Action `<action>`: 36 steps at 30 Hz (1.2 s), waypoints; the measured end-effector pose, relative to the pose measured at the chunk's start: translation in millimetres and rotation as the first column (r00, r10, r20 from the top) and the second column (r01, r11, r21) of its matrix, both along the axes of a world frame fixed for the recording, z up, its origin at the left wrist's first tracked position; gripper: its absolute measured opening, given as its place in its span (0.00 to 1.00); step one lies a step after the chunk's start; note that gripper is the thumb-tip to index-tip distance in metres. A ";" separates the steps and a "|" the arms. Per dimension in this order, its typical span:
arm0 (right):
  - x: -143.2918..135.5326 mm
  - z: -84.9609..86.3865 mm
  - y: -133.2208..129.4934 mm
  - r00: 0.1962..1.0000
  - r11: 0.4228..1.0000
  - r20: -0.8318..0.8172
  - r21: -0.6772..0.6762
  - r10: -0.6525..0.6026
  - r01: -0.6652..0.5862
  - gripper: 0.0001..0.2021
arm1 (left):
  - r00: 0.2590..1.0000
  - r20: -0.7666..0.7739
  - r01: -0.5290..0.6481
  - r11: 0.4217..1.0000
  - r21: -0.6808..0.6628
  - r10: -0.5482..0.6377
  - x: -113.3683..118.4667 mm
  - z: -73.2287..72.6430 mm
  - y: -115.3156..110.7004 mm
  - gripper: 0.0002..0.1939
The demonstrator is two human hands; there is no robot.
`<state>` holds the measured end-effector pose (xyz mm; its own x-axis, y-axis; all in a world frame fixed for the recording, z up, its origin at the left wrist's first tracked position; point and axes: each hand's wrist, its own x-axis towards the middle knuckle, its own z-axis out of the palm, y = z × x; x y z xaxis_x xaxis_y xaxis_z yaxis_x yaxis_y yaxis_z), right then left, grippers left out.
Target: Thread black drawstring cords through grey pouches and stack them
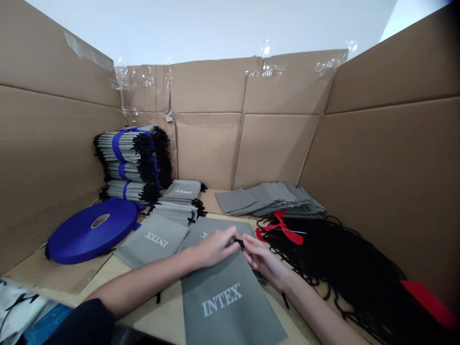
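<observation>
A grey bag with white INTEX lettering lies at the front centre, its top edge under my fingers. My left hand is closed at that edge, pinching a short black cord. From the right, my right hand meets it, fingertips closed on the same cord. The fingers partly hide the cord. Another grey bag lies behind my hands, and one more INTEX bag rests to the left.
Blue strap roll at left; banded bag bundles behind it. A smaller bag stack stands centre-left, grey pieces at the back right. Black cords and red-handled scissors lie right. Cardboard walls surround the table.
</observation>
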<state>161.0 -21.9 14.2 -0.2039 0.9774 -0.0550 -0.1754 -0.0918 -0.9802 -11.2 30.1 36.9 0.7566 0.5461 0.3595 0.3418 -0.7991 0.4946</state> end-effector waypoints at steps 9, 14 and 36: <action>0.3 2.2 -3.4 0.991 0.989 -0.071 -0.082 0.115 -0.120 0.16 | 0.994 -0.016 0.109 0.992 0.058 -0.108 -2.1 2.9 0.7 0.07; -2.4 3.3 -2.7 0.998 0.999 0.056 0.009 0.038 -0.038 0.16 | 0.994 0.040 0.103 0.995 -0.014 -0.102 -3.0 3.9 0.4 0.07; -0.1 -5.9 -6.7 0.915 0.942 0.362 0.210 0.176 -0.264 0.17 | 0.910 0.033 0.369 0.770 -0.520 -0.414 -9.7 11.6 16.0 0.16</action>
<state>160.9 -28.6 8.3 -0.4275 0.9004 0.0809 0.1618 0.1643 -0.9731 -20.8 46.1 48.5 0.9583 0.2817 0.0480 0.1096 -0.5174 0.8487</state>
